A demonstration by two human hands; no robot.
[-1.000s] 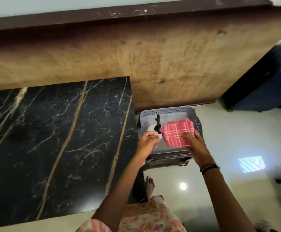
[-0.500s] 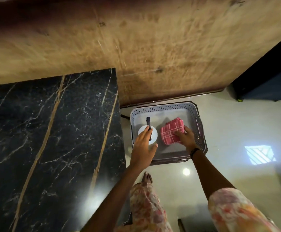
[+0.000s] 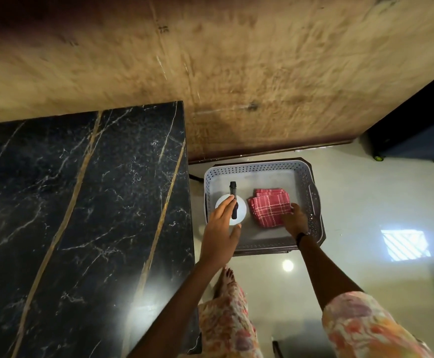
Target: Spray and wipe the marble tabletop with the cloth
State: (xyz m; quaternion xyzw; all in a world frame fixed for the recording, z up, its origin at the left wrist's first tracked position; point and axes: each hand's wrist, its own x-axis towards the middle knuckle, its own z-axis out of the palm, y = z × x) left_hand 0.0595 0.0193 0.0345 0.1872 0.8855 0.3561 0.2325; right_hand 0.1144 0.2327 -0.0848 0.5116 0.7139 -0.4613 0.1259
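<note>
Black marble counter (image 3: 81, 215): gold and white veins, glossy, fills the left of the view; a bright glare patch sits near its lower right corner.

Grey perforated plastic basket (image 3: 311, 202): stands on a low dark stand just beside the counter's right edge, below a brown wood-grain panel (image 3: 236, 73).

Spray bottle (image 3: 232, 206): white body seen from above, with a black trigger head, upright in the left half of the basket.

Red-and-white checked cloth (image 3: 268, 208): folded, lying flat on the basket floor in the right half, apart from the bottle.

Left hand (image 3: 219, 233): reaches over the basket's near left corner; fingers (image 3: 223, 205) straight and slightly spread, tips over the bottle's white top. Whether they touch it cannot be told; nothing is gripped.

Right hand (image 3: 294, 220): rests at the near right corner of the cloth, fingertips on or under its edge; the view does not settle whether they pinch the fabric. A dark band circles the wrist.

Floor (image 3: 365, 254): pale glossy tile with a striped patch of window light and a round lamp reflection.

Also in view: a floral-print sleeve and garment, a bare foot, and a dark blue case at the upper right.
</note>
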